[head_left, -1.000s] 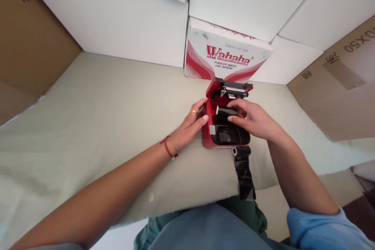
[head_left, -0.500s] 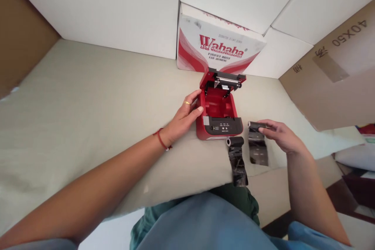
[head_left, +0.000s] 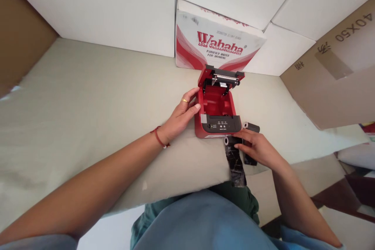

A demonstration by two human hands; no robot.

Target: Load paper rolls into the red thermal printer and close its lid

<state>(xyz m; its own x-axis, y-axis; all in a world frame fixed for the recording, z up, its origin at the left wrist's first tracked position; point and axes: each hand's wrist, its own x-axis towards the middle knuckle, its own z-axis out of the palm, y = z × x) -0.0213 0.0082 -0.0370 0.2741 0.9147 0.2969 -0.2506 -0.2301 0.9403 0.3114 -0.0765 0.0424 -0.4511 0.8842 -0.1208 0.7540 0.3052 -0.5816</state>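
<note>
A red label printer [head_left: 218, 133] stands on the covered table, its lid [head_left: 224, 76] tipped up and its red inside bare. My left hand [head_left: 181, 117] grips the printer's left wall, thumb at the rim and fingers along the side. Just in front of the printer lies a black ribbon roll [head_left: 230, 140] with a pale core; its dark tail [head_left: 237, 172] hangs toward the table's front edge. My right hand [head_left: 258, 146] has thumb and fingers on both sides of this roll's right end. Behind that hand lies a second black ribbon roll [head_left: 252, 127], its tail partly hidden.
A white and red water carton [head_left: 219, 47] stands behind the printer against white boxes [head_left: 123, 11]. At the right is a large brown carton [head_left: 336, 74]; brown cardboard [head_left: 20, 35] edges the left. The table's front edge runs close to my lap.
My right hand has let go of the farther ribbon roll and moved left to the nearer one, closing on its end. My left hand keeps its hold on the printer.
</note>
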